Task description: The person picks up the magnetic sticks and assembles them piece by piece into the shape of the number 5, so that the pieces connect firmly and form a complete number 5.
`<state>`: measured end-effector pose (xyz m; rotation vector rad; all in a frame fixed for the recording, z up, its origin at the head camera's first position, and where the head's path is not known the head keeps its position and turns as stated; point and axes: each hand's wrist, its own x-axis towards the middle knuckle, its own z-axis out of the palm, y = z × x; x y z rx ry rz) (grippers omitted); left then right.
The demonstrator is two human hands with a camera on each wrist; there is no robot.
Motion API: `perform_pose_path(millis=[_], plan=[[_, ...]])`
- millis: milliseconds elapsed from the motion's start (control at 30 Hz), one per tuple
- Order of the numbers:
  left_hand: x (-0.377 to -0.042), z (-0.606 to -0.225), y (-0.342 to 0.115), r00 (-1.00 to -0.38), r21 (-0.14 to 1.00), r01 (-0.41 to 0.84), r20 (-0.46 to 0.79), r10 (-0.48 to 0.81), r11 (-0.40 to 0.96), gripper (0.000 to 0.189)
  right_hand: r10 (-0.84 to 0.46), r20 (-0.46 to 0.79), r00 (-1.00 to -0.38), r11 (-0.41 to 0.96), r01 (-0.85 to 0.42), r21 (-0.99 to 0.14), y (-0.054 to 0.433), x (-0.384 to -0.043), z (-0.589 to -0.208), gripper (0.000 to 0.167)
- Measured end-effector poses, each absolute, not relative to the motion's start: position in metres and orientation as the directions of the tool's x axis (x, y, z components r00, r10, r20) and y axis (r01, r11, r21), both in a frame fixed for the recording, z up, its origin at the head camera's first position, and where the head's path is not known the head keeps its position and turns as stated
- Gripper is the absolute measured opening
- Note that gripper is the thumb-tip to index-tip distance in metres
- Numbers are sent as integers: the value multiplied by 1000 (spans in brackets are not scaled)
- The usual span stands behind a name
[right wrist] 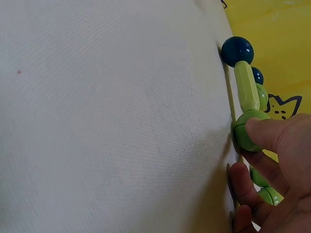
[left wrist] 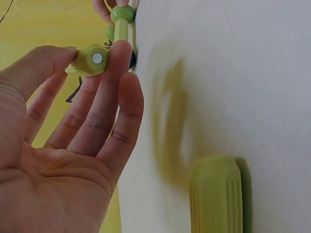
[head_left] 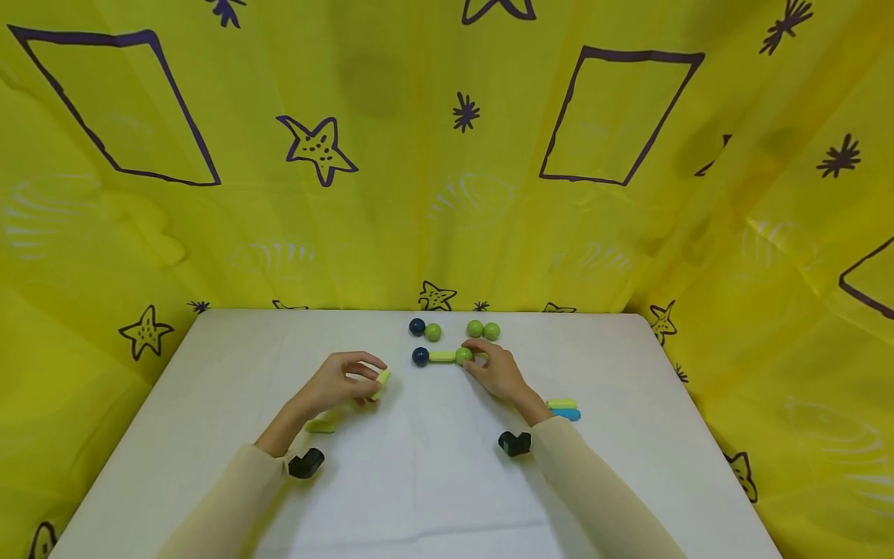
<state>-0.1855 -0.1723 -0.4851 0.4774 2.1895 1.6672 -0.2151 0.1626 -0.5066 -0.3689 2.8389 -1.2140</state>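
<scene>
Two bare hands in pale sleeves (head_left: pixel 587 481) work above a white table (head_left: pixel 419 497), backed and flanked by a yellow curtain (head_left: pixel 391 225) printed with dark stars, four-sided outlines and pale shells. The left hand (head_left: pixel 338 382) pinches a short yellow-green rod (head_left: pixel 381 380) between its thumb and fingertips; its other fingers are loosely bent, and from the wrist the rod's near end shows a pale round disc. The right hand (head_left: pixel 497 373) pinches a glossy green ball (head_left: pixel 464 356) near the middle of the table, with its thumb against the ball's side. That ball sits at one end of a connecting rod (head_left: pixel 442 356), also yellow-green, whose other end meets a dark blue ball (head_left: pixel 421 356), so the three form a straight bar running left to right. The left hand's rod is apart from this bar, to its left and nearer the person. Just beyond the bar, near the table's far edge, are two pairs: a second dark blue ball (head_left: pixel 417 327) beside a green one (head_left: pixel 433 332), and, to their right, two green balls (head_left: pixel 483 330) side by side. By the right forearm lie a loose yellow-green rod (head_left: pixel 562 404) and a blue rod (head_left: pixel 567 414), next to each other. Another rod (left wrist: pixel 216 196), yellow-green with grooved sides, lies on the table near the left wrist. A small black device (head_left: pixel 306 463) shows at each wrist.
</scene>
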Motion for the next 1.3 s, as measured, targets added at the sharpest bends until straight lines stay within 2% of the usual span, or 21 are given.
perform_pose_path(millis=[400,867,1300], plan=[[-191,-490,-138,-890,988,-28,-92,447,149,40,-234,61,-970,660,-204,-723,162,-215,-505,34],[-195,-502,-111,-904,995,-75,-97,417,69,24,-227,48,-973,664,-191,-723,163,-216,-507,34],[-194,-506,-108,-953,995,-81,-97,289,67,28,-222,37,-974,664,-179,-726,163,-216,-505,35]])
